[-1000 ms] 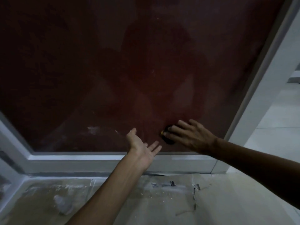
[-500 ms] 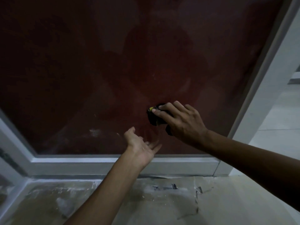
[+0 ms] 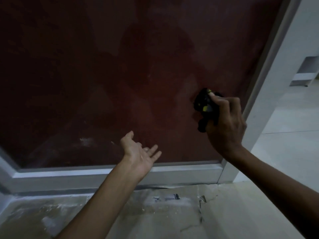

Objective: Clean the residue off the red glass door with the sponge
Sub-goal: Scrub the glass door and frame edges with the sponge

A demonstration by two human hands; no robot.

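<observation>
While bunched in the right hand fingers, sponge long axis upright against red glass door; left hand fingers spread, empty.

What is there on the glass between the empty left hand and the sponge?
In the head view, only bare red glass door lies between the left hand and the sponge, with a faint pale haze and no object.

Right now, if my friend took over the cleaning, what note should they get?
Right hand grips the dark sponge against the red door, near its right edge.
Left hand is open, palm up, holding nothing, low in front of the glass.
Done: cannot tell how much.
Left: whitish smears low on the glass, left of the open hand, plus haze higher up.
</observation>
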